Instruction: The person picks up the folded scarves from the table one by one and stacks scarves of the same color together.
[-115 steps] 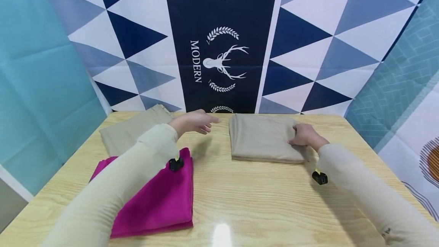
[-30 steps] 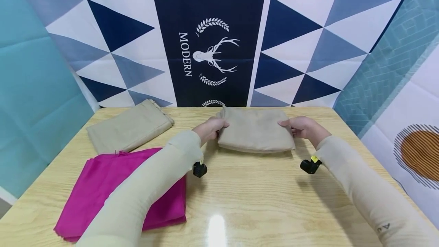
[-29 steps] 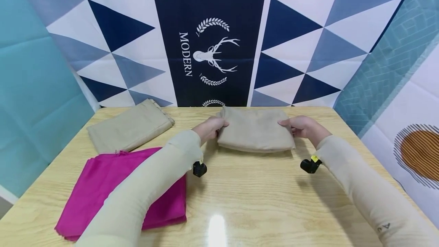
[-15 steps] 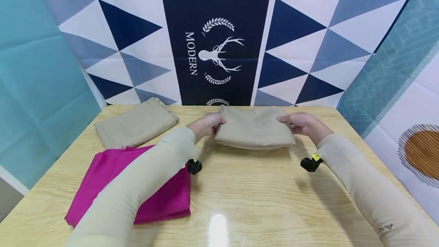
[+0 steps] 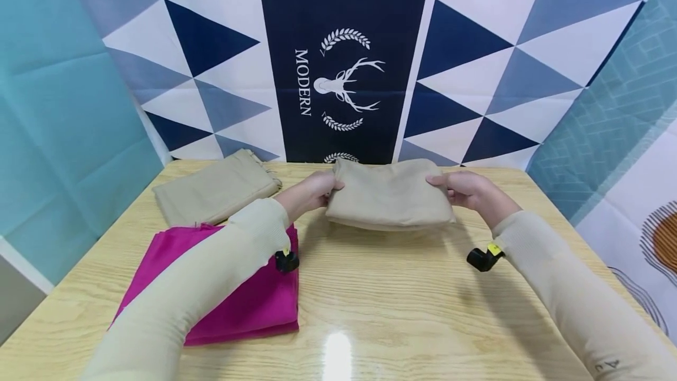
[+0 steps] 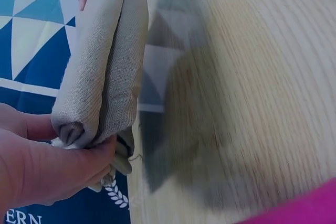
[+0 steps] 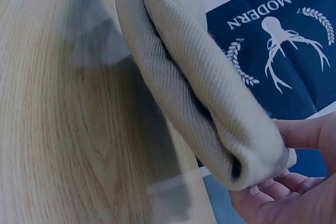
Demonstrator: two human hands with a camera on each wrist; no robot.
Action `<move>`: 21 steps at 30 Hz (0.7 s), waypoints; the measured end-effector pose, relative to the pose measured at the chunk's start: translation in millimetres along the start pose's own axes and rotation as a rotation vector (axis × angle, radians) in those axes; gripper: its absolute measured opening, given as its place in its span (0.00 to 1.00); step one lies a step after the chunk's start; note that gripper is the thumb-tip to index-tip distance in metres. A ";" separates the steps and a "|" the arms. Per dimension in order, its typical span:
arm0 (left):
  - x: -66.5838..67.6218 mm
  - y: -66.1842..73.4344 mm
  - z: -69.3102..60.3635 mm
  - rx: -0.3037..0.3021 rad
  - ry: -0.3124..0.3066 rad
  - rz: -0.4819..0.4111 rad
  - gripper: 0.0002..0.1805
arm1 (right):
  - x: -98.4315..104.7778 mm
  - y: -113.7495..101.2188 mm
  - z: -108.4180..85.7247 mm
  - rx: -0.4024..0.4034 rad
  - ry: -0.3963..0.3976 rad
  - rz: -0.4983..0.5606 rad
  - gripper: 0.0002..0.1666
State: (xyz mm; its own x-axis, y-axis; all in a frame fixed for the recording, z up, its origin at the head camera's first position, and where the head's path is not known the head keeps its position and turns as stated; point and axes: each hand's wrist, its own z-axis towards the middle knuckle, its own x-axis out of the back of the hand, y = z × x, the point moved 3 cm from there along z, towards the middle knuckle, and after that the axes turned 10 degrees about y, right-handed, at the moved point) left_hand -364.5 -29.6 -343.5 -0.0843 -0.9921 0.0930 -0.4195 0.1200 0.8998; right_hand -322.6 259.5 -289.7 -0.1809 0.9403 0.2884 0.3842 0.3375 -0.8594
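Note:
A folded beige scarf [image 5: 388, 196] is held by both hands near the far edge of the table, its front edge slightly above the wood. My left hand [image 5: 317, 187] pinches its left end, thumb on top. At the right end my right hand [image 5: 465, 188] grips it the same way. In the left wrist view, the left hand [image 6: 58, 161] has thumb and fingers around the rolled end of the scarf [image 6: 100, 61], where a few loose threads hang. The right wrist view shows the right hand [image 7: 294, 177] pinching the other end of the scarf [image 7: 194, 77].
On the left of the wooden table [image 5: 381, 310] lies a second folded beige scarf [image 5: 211, 190] with a fringed end. A folded magenta cloth [image 5: 259, 304] lies in front of it, partly hidden by the left forearm. Patterned fabric [image 5: 338, 63] hangs directly behind the table.
Earlier the left hand hovered apart while the right touched the scarf lying on the table. Both hands then took its ends, and it has since risen slightly.

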 end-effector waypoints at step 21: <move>13.6 10.4 -73.8 0.040 0.028 0.001 0.03 | -11.6 -4.2 -5.8 0.025 -0.050 0.005 0.13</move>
State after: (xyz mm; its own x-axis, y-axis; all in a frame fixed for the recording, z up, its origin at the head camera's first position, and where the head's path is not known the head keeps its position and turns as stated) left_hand -303.3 -44.5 -301.4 -0.0596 -0.9925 0.1065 -0.4551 0.1220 0.8820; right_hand -316.8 247.4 -287.0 -0.2245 0.9382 0.2635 0.3623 0.3314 -0.8711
